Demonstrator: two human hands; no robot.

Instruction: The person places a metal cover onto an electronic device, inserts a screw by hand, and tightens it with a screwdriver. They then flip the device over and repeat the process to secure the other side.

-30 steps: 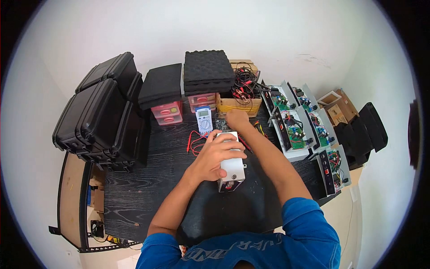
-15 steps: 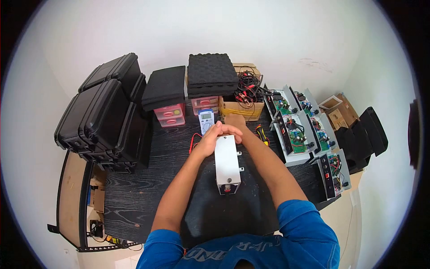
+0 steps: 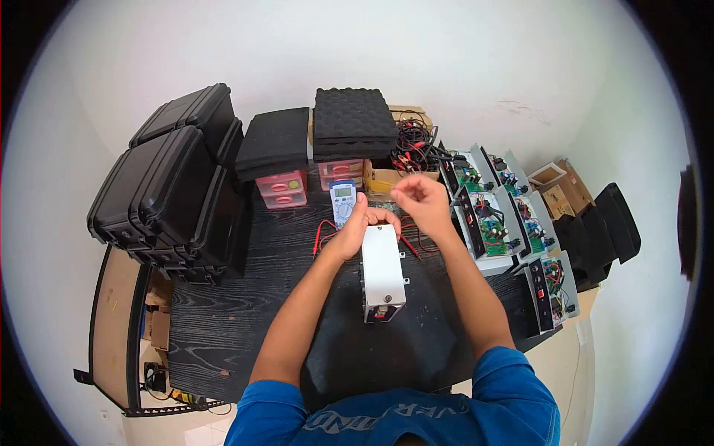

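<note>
A white metal box (image 3: 383,262) stands on the black table, with screws on its top, small tabs along its right side and a dark front panel. My left hand (image 3: 361,229) is closed around its far end, thumb up and fingers across. Above and right of that end is my right hand (image 3: 422,202), raised with thumb and fingertips pinched together. Anything between those fingertips is too small to make out. Beyond my left hand lies a digital multimeter (image 3: 343,202), its red test lead (image 3: 410,247) on the table near the box.
Black hard cases (image 3: 156,186) are stacked at left. Dark foam sheets (image 3: 353,123) rest on pink drawer units (image 3: 282,191), beside a cardboard box (image 3: 381,175) of cables. Several open units with circuit boards (image 3: 492,223) stand along the right. Black padding (image 3: 595,234) lies farther right.
My right hand has come up and to the right from behind the box, and its fingers now show in a pinch. The yellow-black screwdriver is no longer visible. My left hand stays on the box.
</note>
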